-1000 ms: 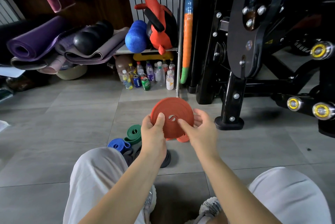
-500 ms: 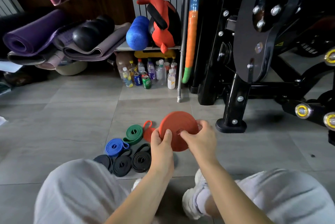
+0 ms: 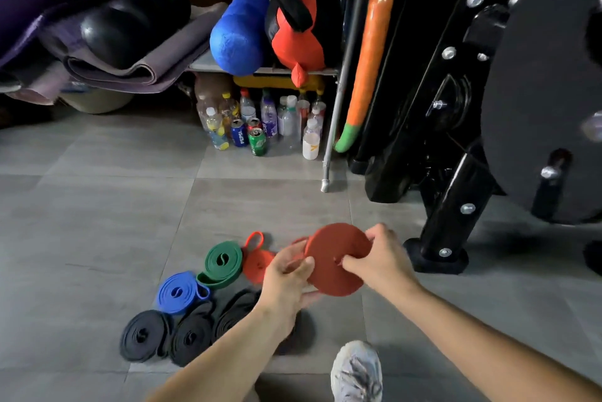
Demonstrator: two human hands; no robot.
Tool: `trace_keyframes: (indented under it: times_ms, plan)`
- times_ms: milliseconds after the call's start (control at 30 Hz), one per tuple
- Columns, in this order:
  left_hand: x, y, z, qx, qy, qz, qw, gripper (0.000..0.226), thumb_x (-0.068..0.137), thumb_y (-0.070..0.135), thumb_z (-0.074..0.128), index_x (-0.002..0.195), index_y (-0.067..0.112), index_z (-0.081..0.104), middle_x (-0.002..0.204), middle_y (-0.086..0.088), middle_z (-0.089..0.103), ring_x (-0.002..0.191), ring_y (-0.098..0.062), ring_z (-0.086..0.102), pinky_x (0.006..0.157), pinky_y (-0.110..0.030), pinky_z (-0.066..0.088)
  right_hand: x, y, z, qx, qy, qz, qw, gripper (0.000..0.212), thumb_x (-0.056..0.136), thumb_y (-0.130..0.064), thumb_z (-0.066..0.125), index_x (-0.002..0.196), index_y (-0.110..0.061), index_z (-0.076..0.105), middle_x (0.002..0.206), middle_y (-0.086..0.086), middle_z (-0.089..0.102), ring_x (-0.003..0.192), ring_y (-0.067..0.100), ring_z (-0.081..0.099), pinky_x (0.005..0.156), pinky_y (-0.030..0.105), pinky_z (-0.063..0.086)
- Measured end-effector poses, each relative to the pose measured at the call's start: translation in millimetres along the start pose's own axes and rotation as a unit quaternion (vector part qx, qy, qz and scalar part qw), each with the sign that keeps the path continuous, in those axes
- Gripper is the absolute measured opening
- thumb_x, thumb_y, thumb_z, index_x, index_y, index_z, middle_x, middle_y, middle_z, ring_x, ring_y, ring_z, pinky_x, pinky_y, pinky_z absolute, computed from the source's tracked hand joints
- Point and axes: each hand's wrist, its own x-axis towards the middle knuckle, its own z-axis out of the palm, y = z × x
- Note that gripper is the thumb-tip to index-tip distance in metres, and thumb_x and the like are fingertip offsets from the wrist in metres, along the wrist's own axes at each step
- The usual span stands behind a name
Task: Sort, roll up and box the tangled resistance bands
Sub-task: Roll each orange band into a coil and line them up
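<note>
Now the red roll [image 3: 335, 258] is just above the floor [image 3: 97, 222], left hand [image 3: 286, 278] gripping its 8 o'clock edge, right hand [image 3: 381, 261] its 3 o'clock. Pinch the coil tight and lay it flat by the orange roll [image 3: 259, 265], at 9.

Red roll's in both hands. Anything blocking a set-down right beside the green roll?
Yes. A smaller orange roll lies on the floor just right of the green roll, partly hidden by the left hand. The red roll, held by that and the right hand, hangs further right. No box in view.
</note>
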Motion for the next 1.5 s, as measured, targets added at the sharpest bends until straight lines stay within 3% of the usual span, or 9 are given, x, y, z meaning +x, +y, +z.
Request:
trace_keyframes:
  times_ms: [100,267,500,667,833,967,1100,1367,1500]
  plan:
    - [52,-18,13,-0.002,0.0,-0.05,0.999,0.023,0.094,0.005,0.053,0.116,0.009,0.056,0.111,-0.022,0.061,0.098,-0.041,0.063,0.08,-0.05,0.055,48,21,7,-0.056,-0.014,0.008,0.998,0.056,0.063,-0.041,0.076,0.102,-0.015,0.047,0.105,0.0,0.049,0.104,0.022,0.052,0.075,0.028,0.039]
    - [122,-89,11,0.105,0.035,-0.125,0.986,0.009,0.094,0.001,0.05,0.099,0.008,0.053,0.088,-0.011,0.054,0.072,-0.02,0.053,0.058,-0.026,0.051,86,90,67,-0.1,-0.06,0.079,0.99,0.056,0.059,-0.043,0.077,0.098,-0.015,0.048,0.105,0.004,0.055,0.104,0.025,0.054,0.081,0.031,0.044]
    - [188,-177,-23,0.213,0.007,-0.274,0.938,0.023,0.092,0.001,0.041,0.099,0.008,0.062,0.09,-0.009,0.058,0.082,-0.018,0.055,0.067,-0.027,0.05,101,173,169,-0.115,-0.141,0.173,0.968,0.061,0.057,-0.047,0.076,0.102,-0.016,0.048,0.108,0.003,0.055,0.106,0.025,0.055,0.082,0.031,0.047]
    - [225,-201,-24,0.142,0.063,-0.258,0.954,0.022,0.092,0.007,0.049,0.111,0.015,0.056,0.11,-0.014,0.064,0.099,-0.021,0.06,0.071,-0.028,0.047,152,194,188,-0.181,-0.106,0.122,0.97,0.06,0.059,-0.046,0.073,0.103,-0.016,0.048,0.11,0.005,0.053,0.109,0.026,0.051,0.08,0.031,0.045]
    - [244,-222,-31,0.046,0.121,-0.266,0.955,0.006,0.085,0.009,0.057,0.088,0.014,0.059,0.094,-0.007,0.061,0.088,-0.015,0.056,0.075,-0.03,0.044,188,188,212,-0.242,-0.108,0.039,0.963,0.058,0.063,-0.046,0.068,0.109,-0.018,0.046,0.112,0.003,0.05,0.11,0.025,0.049,0.081,0.033,0.046]
    - [253,-239,-31,0.036,0.201,-0.279,0.938,0.02,0.089,0.009,0.057,0.104,0.016,0.047,0.104,-0.009,0.056,0.079,-0.011,0.049,0.068,-0.027,0.04,196,190,228,-0.255,-0.128,0.032,0.958,0.06,0.064,-0.044,0.068,0.112,-0.017,0.045,0.116,0.004,0.048,0.112,0.026,0.048,0.085,0.034,0.047]
    - [264,-245,-22,0.009,0.171,-0.261,0.95,0.01,0.09,0.012,0.058,0.081,0.011,0.062,0.08,-0.009,0.059,0.073,-0.017,0.048,0.06,-0.025,0.034,191,198,238,-0.237,-0.107,0.027,0.965,0.056,0.064,-0.045,0.068,0.109,-0.02,0.045,0.114,0.003,0.05,0.11,0.025,0.049,0.083,0.032,0.045]
    - [276,-254,-16,0.032,0.199,-0.254,0.946,0.017,0.089,0.016,0.06,0.074,0.009,0.062,0.078,-0.013,0.064,0.075,-0.02,0.056,0.069,-0.03,0.041,194,213,233,-0.102,-0.138,0.037,0.984,0.054,0.063,-0.036,0.072,0.109,-0.02,0.048,0.111,0.0,0.052,0.104,0.023,0.053,0.078,0.03,0.044]
    - [277,-256,-15,-0.007,0.22,-0.271,0.937,0.01,0.094,0.016,0.053,0.099,0.008,0.056,0.096,-0.012,0.064,0.084,-0.018,0.061,0.062,-0.026,0.047,191,208,235,-0.182,-0.118,0.009,0.976,0.054,0.066,-0.038,0.067,0.113,-0.02,0.046,0.114,0.0,0.05,0.108,0.024,0.05,0.077,0.031,0.043]
